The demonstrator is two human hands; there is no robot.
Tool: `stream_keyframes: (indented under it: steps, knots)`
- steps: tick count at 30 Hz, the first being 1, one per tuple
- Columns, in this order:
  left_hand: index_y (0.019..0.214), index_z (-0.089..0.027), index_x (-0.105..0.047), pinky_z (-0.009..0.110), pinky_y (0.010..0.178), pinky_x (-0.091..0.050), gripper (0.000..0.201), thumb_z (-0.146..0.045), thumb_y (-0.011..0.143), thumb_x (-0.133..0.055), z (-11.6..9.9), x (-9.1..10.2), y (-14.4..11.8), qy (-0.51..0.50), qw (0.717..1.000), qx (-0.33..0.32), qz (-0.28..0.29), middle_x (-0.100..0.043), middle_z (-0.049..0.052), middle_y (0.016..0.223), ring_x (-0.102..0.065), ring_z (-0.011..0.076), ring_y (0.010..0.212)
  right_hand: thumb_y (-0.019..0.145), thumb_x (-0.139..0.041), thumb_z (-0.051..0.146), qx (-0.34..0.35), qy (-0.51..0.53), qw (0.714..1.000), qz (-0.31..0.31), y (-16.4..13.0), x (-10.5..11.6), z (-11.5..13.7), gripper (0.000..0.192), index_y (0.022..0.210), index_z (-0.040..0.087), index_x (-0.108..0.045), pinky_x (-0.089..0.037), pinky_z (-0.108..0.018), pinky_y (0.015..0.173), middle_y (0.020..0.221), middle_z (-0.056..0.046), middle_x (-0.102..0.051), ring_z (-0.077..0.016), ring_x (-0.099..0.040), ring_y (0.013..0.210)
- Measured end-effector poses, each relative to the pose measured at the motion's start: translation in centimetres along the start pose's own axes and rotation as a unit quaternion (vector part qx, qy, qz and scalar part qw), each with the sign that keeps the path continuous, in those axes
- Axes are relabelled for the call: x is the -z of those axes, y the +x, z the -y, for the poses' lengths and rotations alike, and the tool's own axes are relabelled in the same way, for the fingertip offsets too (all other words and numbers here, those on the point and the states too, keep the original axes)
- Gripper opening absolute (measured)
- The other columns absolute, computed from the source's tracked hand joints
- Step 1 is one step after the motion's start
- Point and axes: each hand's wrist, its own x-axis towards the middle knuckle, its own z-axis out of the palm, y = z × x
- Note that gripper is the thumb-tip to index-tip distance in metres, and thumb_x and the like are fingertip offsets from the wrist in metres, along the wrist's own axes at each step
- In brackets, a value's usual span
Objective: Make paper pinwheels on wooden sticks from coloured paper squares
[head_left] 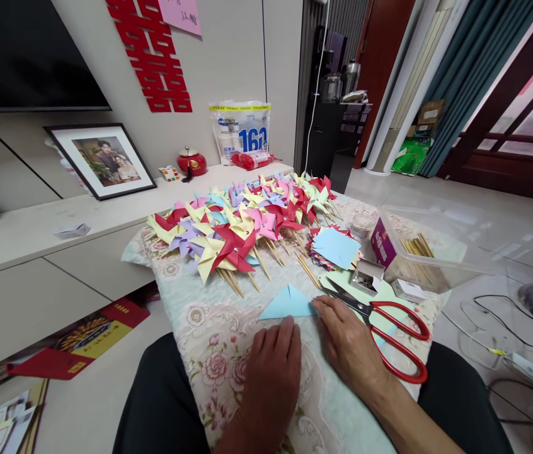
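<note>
You face a beige wall [238, 57], dark TV [25, 50], low cabinet [34, 252], framed photo [106, 161]; teal curtain [474, 69], pale floor [484, 208] right.

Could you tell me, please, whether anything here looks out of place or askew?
Mostly orderly. The red scissors lie open on the cloth beside the right hand, blades apart. Red booklets lie scattered on the floor.

Soft, even daylight from the right, faint shadows, sharp centre, wide-angle bending and stretching at the edges.
</note>
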Motion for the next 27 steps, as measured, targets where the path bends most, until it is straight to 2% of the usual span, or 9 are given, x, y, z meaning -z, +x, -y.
stream_keyframes:
  steps: [5, 9, 19, 27]
  knots:
    - [0.109, -0.008, -0.069, 0.042, 0.082, -0.057, 0.034, 0.002, 0.09, -0.042, -0.2, -0.3, 0.2, -0.005, 1.0, 0.014, -0.002, -0.074, 0.016, 0.115, -0.069, 0.0274, 0.099, 0.096, -0.044, 0.01, -0.022, 0.034, 0.999, 0.012, 0.1, 0.0, 0.1, 0.032, 0.123, 0.013, -0.06, -0.059, -0.045, 0.08, 0.101, -0.013, -0.071, -0.0275, -0.066, 0.093]
    - [0.108, -0.009, -0.068, 0.042, 0.083, -0.059, 0.032, 0.002, 0.09, -0.044, -0.1, -0.6, 0.5, -0.02, 1.0, 0.023, -0.008, -0.074, 0.015, 0.116, -0.069, 0.0273, 0.101, 0.097, -0.048, 0.014, -0.047, 0.072, 0.996, 0.012, 0.1, -0.1, -0.1, 0.029, 0.123, 0.016, -0.061, -0.058, -0.041, 0.079, 0.1, -0.01, -0.073, -0.0252, -0.068, 0.089]
    - [0.11, -0.011, -0.067, 0.041, 0.085, -0.061, 0.03, -0.002, 0.093, -0.044, 0.0, -1.2, 0.4, -0.077, 0.996, 0.033, -0.02, -0.072, 0.015, 0.118, -0.068, 0.0264, 0.103, 0.094, -0.051, 0.02, -0.081, 0.113, 0.99, 0.013, 0.2, 0.0, -0.2, 0.038, 0.131, 0.017, -0.059, -0.058, -0.038, 0.079, 0.101, -0.01, -0.076, -0.0238, -0.072, 0.088]
    - [0.114, -0.011, -0.066, 0.041, 0.087, -0.059, 0.031, -0.004, 0.094, -0.043, 0.0, -1.3, 0.4, -0.076, 0.996, 0.039, -0.017, -0.072, 0.014, 0.115, -0.067, 0.0269, 0.106, 0.089, -0.049, 0.019, -0.122, 0.16, 0.978, 0.057, 1.2, 0.2, 0.4, 0.046, 0.134, 0.014, -0.057, -0.055, -0.034, 0.069, 0.084, -0.005, -0.074, -0.0212, -0.069, 0.072]
